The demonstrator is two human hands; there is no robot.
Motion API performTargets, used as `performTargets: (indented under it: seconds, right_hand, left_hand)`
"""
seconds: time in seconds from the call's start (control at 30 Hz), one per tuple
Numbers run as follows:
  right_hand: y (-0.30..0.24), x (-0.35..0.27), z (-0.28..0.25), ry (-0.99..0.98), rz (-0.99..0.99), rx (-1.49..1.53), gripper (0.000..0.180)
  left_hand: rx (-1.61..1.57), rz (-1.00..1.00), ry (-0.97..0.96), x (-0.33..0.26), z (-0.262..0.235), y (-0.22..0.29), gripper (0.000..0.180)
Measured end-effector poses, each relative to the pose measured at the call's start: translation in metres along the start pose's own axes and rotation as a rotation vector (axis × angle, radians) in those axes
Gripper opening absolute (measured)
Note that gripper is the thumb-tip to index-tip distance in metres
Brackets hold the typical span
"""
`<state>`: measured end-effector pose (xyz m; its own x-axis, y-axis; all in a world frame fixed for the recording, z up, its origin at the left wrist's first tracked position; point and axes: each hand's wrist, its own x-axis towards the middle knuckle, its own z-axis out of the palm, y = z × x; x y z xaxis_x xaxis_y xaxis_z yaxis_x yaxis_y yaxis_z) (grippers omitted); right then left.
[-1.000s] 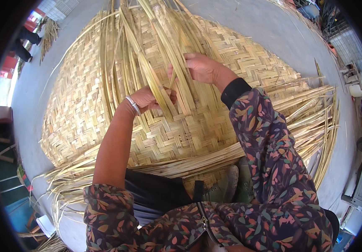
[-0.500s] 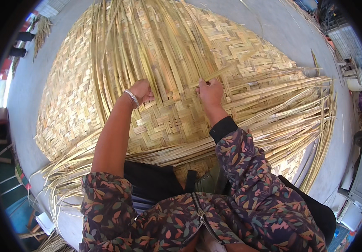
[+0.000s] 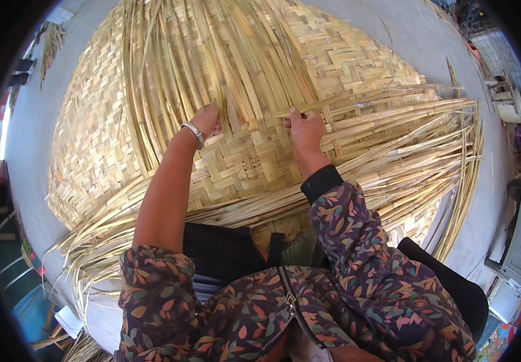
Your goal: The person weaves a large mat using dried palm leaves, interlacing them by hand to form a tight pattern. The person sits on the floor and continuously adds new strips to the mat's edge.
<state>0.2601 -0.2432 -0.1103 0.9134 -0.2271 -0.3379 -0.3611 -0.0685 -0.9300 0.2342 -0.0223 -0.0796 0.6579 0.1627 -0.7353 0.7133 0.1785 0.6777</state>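
A large mat point(image 3: 91, 136) of flat, straw-coloured split-cane strips in a zigzag weave spreads before me. Long loose strips point(image 3: 170, 66) fan out over it toward the far edge. My left hand point(image 3: 207, 122), with a silver bangle at the wrist, is closed on the near end of one upright strip point(image 3: 224, 114). Right of it, my right hand point(image 3: 304, 130) pinches a crosswise strip point(image 3: 333, 101) that slants up to the right over the weave. The tips of my left fingers are partly hidden.
Many strips point(image 3: 405, 136) lie crosswise on the right, and a bundle point(image 3: 254, 211) runs across in front of my lap. Grey floor point(image 3: 31, 145) surrounds the mat. A metal vehicle-like body point(image 3: 517, 223) stands far right; furniture and a blue object point(image 3: 31, 308) are at lower left.
My left hand has shifted slightly up along the upright strips. The crosswise strip in my right hand now reaches farther to the right, and the view has tilted a little.
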Motion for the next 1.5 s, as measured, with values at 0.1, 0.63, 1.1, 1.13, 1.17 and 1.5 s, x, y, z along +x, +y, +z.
performTargets:
  seconds: [0.1, 0.63, 1.1, 1.13, 1.17, 1.5]
  right_hand:
    - [0.000, 0.008, -0.001, -0.065, 0.028, 0.003, 0.018]
    - [-0.083, 0.127, -0.077, 0.066, -0.302, -0.071, 0.014]
    - [-0.074, 0.130, -0.001, -0.528, -0.656, -0.524, 0.025]
    - [-0.073, 0.127, 0.004, -0.558, -0.649, -0.486, 0.023]
    - [-0.074, 0.126, 0.009, -0.562, -0.666, -0.567, 0.023]
    - [-0.100, 0.114, 0.024, -0.465, -0.738, -1.072, 0.021]
  left_hand:
    - [0.030, 0.069, 0.096, 0.028, 0.000, -0.018, 0.042]
    - [0.958, 1.032, 0.167, -0.013, 0.139, -0.010, 0.028]
    - [0.703, 0.515, 0.371, 0.001, 0.144, 0.024, 0.026]
    - [0.659, 0.513, 0.380, 0.000, 0.142, 0.024, 0.025]
    - [0.614, 0.512, 0.387, -0.002, 0.140, 0.024, 0.025]
    - [0.335, 0.528, 0.460, -0.010, 0.137, 0.008, 0.026]
